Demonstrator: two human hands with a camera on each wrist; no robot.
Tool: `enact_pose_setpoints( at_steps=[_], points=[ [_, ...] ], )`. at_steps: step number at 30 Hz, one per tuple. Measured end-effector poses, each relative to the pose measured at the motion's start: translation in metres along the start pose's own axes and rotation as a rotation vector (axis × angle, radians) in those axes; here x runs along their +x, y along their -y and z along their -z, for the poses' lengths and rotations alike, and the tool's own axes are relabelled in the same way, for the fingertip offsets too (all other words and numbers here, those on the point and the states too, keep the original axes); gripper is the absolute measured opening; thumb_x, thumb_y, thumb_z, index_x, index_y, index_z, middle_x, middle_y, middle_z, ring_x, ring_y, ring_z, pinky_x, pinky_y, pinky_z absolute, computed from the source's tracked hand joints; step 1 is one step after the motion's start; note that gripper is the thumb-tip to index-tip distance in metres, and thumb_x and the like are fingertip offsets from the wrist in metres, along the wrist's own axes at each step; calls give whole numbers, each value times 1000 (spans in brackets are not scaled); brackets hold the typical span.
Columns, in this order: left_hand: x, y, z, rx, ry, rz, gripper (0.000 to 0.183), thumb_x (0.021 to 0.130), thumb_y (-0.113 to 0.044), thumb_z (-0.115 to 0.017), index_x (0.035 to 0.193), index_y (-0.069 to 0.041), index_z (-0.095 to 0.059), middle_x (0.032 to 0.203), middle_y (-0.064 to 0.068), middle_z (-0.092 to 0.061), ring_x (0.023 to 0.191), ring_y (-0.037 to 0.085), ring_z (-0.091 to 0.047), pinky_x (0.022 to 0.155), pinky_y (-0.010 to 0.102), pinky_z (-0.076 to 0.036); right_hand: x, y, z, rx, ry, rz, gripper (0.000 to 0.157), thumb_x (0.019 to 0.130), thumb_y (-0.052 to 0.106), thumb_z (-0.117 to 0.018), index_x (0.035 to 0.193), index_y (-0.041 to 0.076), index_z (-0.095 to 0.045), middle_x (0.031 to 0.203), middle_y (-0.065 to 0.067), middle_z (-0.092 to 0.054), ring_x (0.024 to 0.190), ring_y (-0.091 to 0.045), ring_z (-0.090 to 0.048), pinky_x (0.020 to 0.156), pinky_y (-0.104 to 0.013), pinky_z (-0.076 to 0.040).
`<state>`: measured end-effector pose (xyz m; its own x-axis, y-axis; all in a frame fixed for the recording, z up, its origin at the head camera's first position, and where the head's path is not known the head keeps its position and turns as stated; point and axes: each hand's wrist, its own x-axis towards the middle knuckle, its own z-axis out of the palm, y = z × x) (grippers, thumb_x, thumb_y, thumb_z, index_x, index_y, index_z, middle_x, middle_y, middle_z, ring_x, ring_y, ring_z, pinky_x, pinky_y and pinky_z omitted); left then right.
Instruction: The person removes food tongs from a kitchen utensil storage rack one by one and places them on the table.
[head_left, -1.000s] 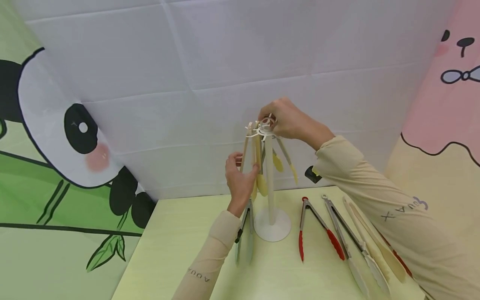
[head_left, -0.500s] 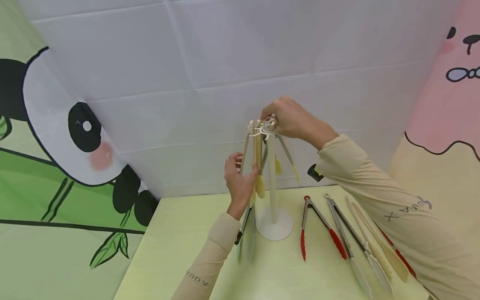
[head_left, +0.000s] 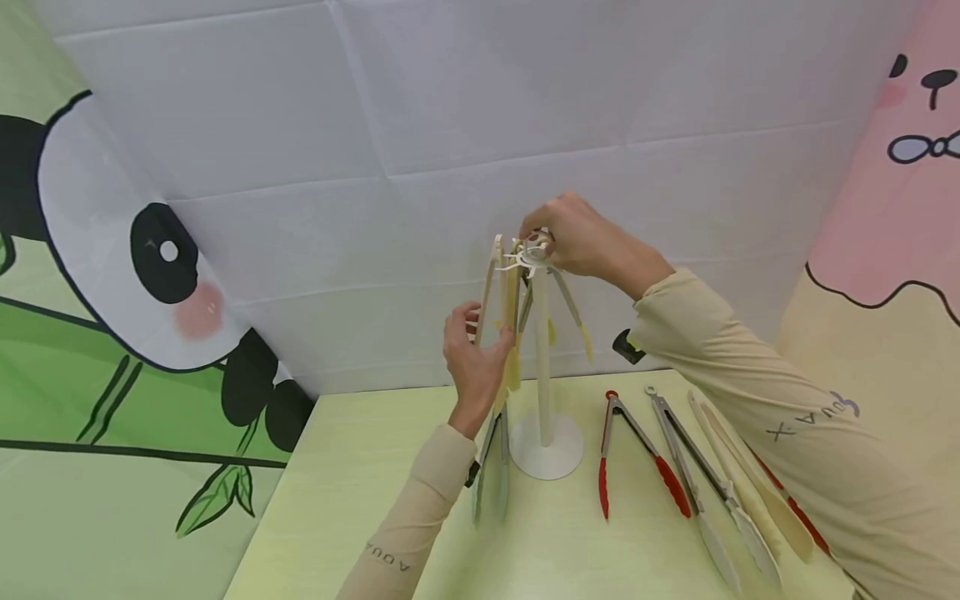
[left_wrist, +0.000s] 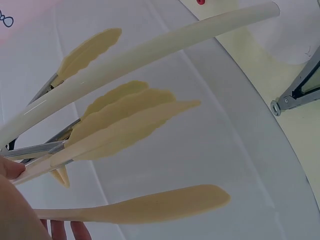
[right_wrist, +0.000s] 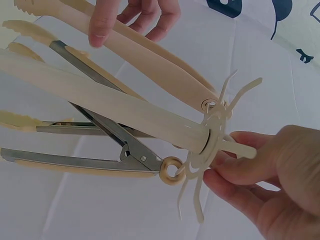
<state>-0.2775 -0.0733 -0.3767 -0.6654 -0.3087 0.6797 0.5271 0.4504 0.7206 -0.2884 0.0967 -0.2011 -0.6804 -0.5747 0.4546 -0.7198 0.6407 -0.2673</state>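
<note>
Since the earlier frames, our left hand [head_left: 474, 354] has eased slightly outward, left of the white stand [head_left: 543, 358], carrying the beige tongs [head_left: 486, 296]. Our left forearm [head_left: 393, 529] rises from below; our right forearm [head_left: 780, 408] slants in from the right, that hand higher. We clamp the held tongs between left thumb and fingers, while our right hand [head_left: 573, 233] pinches the stand's top. The held tongs point ring end up beside the hooks [right_wrist: 247, 91]; we cannot tell whether one threads the ring. At least two metal-armed tongs [right_wrist: 90, 164] hang there. We count five pairs on the table [head_left: 360, 467]: one grey-green pair [head_left: 503, 483], one white-tipped pair [head_left: 712, 546], one beige pair [head_left: 783, 512], and two red-tipped pairs [head_left: 671, 485], one partly behind our right forearm.
</note>
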Motion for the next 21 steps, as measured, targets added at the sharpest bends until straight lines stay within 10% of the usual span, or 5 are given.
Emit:
enact_pose_setpoints(
  at_steps=[21],
  points=[
    [4,3,20,-22,17,29,42,72,-11,-76,110,-9,-59,96,14,-57,81,28,-53,62,36,-45,5,-2,-5,16,7,8,33,77,-21,-55,100,-3,-71,96,-19,-69,85,-31,-64,72,-39,-51]
  ],
)
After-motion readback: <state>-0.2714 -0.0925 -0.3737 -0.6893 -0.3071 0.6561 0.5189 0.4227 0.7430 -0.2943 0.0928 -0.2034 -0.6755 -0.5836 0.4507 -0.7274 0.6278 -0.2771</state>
